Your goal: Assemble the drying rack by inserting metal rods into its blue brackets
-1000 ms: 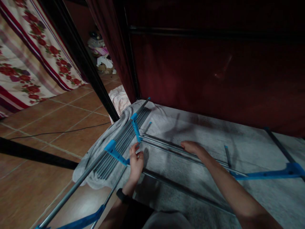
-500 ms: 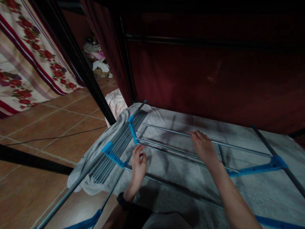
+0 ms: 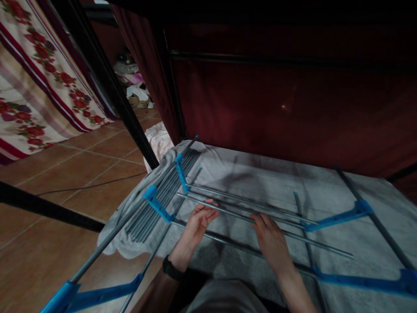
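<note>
A drying rack of grey metal rods and blue plastic brackets lies flat on a grey towel (image 3: 260,174). My right hand (image 3: 272,237) grips a loose grey rod (image 3: 312,243) that runs right over the towel. My left hand (image 3: 202,216), a black watch on its wrist, lies palm up with fingers spread under the same rod's left end, near a blue bracket (image 3: 157,203). A bundle of parallel rods (image 3: 164,191) rests to the left between two blue brackets.
A dark red fabric wardrobe wall (image 3: 276,108) rises right behind the towel. Terracotta floor tiles (image 3: 65,182) with a thin black cable spread to the left. A floral curtain (image 3: 35,87) hangs far left. A black pole (image 3: 107,82) slants across. Another blue bracket (image 3: 342,216) sits right.
My right hand pulled a rod from farther back toward me. My left hand left the blue bracket, turned palm up and opened beneath the rod's left end.
</note>
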Demonstrator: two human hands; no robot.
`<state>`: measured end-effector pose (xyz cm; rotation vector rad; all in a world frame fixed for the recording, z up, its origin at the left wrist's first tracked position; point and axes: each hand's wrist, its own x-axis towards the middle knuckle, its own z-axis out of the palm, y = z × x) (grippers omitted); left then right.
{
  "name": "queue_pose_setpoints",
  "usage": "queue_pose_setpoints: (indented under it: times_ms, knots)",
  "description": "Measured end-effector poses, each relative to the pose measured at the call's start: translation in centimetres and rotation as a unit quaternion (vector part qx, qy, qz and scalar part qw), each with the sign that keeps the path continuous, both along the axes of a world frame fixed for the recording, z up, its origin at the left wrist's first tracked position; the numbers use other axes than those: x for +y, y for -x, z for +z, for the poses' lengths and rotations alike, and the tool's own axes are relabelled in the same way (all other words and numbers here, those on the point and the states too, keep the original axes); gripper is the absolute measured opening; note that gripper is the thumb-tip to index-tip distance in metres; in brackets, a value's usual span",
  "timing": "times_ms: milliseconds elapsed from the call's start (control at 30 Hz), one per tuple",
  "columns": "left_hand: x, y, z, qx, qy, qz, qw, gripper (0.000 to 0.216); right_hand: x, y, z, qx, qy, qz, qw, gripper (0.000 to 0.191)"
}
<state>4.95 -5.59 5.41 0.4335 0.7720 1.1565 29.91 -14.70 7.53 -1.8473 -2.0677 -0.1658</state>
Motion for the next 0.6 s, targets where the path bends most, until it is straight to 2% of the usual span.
queue_pose_setpoints:
  times_ms: [100,200,267,333,467,533,600]
  knots:
    - [-0.1,0.2,-0.7,-0.018,0.051,-0.002,0.999,0.012,0.1,0.7,-1.2,0.009,0.02,0.004,1.0,0.034]
    - [0.3,0.5,-1.6,0.001,0.103,0.028,0.994,0.017,0.5,0.8,-2.4,0.007,0.035,0.001,0.999,0.036]
    - [0.8,0.9,-2.0,0.016,0.133,0.058,0.989,0.018,0.6,0.2,-3.3,0.006,0.035,-0.026,0.999,0.034]
    - [1.5,1.6,-2.2,0.026,0.156,0.082,0.984,0.018,0.3,-1.2,-4.2,0.011,0.024,-0.068,0.997,0.031]
    - [3.1,2.7,-2.1,0.046,0.18,0.084,0.979,0.022,-1.8,-5.1,-5.9,0.049,-0.031,-0.147,0.987,0.029]
    - [3.6,2.9,-1.9,0.056,0.187,0.091,0.977,0.024,-3.1,-7.2,-6.5,0.092,-0.073,-0.197,0.973,0.029]
    - [4.0,2.9,-1.7,0.064,0.19,0.098,0.975,0.025,-4.2,-8.8,-7.2,0.168,-0.116,-0.253,0.946,0.038]
